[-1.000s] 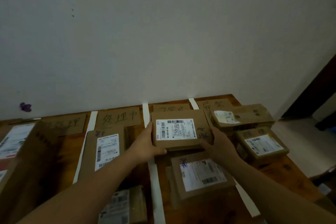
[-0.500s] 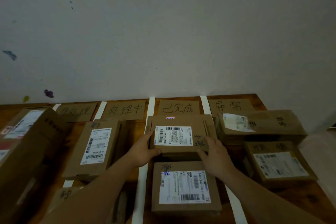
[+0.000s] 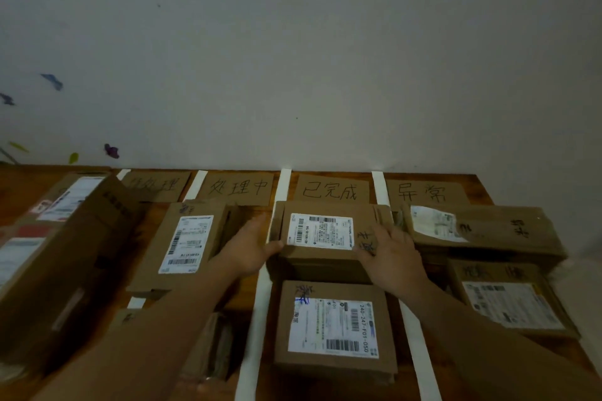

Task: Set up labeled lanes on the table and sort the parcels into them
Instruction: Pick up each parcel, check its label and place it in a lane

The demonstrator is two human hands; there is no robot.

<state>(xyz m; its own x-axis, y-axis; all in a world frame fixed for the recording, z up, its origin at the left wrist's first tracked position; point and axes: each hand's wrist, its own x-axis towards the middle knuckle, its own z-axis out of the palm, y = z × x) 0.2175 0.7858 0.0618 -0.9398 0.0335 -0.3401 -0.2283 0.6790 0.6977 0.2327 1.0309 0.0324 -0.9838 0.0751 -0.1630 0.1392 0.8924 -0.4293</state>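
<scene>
A flat brown parcel (image 3: 319, 231) with a white barcode label lies at the far end of the third lane, just below the cardboard sign (image 3: 330, 190) with handwritten characters. My left hand (image 3: 247, 251) lies against its left side with straight fingers, thumb at the front corner. My right hand (image 3: 391, 254) rests flat on its right top. A second labelled parcel (image 3: 335, 325) lies nearer me in the same lane. White tape strips (image 3: 282, 185) (image 3: 379, 185) bound the lane.
Three more cardboard signs (image 3: 237, 187) (image 3: 156, 185) (image 3: 423, 194) head the other lanes. One parcel (image 3: 185, 244) lies in the second lane, two parcels (image 3: 482, 231) (image 3: 511, 299) in the fourth. A large box (image 3: 65, 238) stands at the left. The wall runs along the table's far edge.
The parcel went from lifted in both hands down onto the far end of the third lane. My fingers have straightened from a grip to lying against it.
</scene>
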